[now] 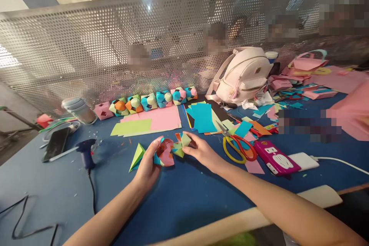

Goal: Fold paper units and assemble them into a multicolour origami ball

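My left hand grips a folded paper piece, mostly pink with blue and orange parts, its thumb along the near side. My right hand pinches a smaller folded paper unit in pale green with an orange tip. Both pieces meet between my hands; whether they interlock I cannot tell. Just left of my left hand lies a lime green folded paper triangle. Behind my hands are flat sheets of pink paper and green paper.
Several finished paper balls line the mesh screen. A glue gun, a phone and a tumbler stand left. Scissors, a purple power bank, blue paper and a backpack occupy the right.
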Demonstrator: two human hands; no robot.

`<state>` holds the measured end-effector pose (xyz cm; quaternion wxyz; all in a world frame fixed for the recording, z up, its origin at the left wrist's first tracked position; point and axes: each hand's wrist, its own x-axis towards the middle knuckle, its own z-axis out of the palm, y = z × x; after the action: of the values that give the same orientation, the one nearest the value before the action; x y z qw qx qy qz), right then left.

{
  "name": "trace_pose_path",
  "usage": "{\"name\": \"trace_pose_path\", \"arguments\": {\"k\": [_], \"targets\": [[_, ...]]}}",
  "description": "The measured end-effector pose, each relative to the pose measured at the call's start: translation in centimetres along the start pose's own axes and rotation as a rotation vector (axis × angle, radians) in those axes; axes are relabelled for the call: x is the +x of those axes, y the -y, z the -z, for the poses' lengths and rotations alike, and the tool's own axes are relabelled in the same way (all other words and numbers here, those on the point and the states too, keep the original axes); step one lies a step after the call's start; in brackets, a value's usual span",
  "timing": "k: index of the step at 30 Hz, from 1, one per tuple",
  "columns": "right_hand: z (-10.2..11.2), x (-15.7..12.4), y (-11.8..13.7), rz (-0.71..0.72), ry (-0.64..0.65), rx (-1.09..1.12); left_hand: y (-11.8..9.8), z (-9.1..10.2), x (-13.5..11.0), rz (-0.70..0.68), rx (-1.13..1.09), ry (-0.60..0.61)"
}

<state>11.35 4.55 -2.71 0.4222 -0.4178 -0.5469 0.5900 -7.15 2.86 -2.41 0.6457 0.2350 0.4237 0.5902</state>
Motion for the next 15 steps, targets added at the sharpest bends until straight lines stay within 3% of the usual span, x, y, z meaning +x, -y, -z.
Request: {"name": "trace_pose_path", "arguments": {"k": [5,9,15], "targets": [[0.0,-0.5,0.1,-0.094,0.012,0.153,0.5,0.1,-0.3,0.011,0.076,-0.061],[0.0,-0.8,-0.7,-0.156,0.062,0.245,0.5,0.1,-0.9,0.138,0.137,-0.053],[0.0,-0.5,-0.8,-0.223,0.068,0.293,-0.6,-0.3,-1.5,0.223,0.236,-0.032]]}}
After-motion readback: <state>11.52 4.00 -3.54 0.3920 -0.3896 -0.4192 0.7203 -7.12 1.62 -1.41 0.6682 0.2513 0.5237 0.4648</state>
